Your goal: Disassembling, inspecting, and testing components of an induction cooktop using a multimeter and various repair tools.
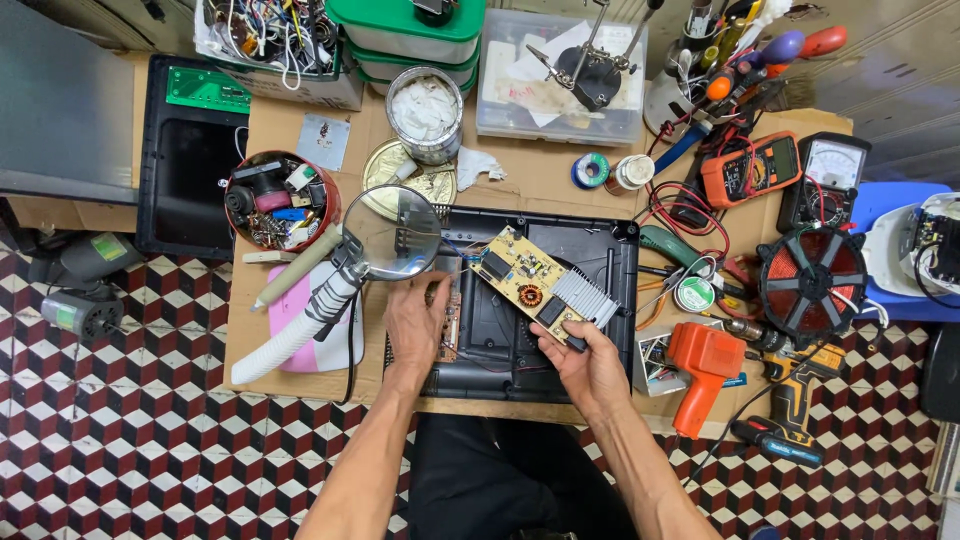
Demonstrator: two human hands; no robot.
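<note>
A yellowish circuit board (522, 275) with a finned metal heat sink (585, 298) is held tilted above an open black appliance casing (540, 350). My right hand (587, 362) grips the board at its near end, by the heat sink. My left hand (418, 325) rests on the casing's left side, its fingers on a small brown circuit board (451, 322). A round magnifying glass (391, 231) on a white ribbed arm (300, 325) hangs just above my left hand.
On the cardboard-covered bench lie a red bowl of small parts (280, 200), an orange multimeter (750, 168), an analogue meter (828, 170), a red copper coil (812, 274), an orange soldering gun (702, 365), a yellow drill (795, 385), solder spools (591, 170) and plastic boxes (560, 80).
</note>
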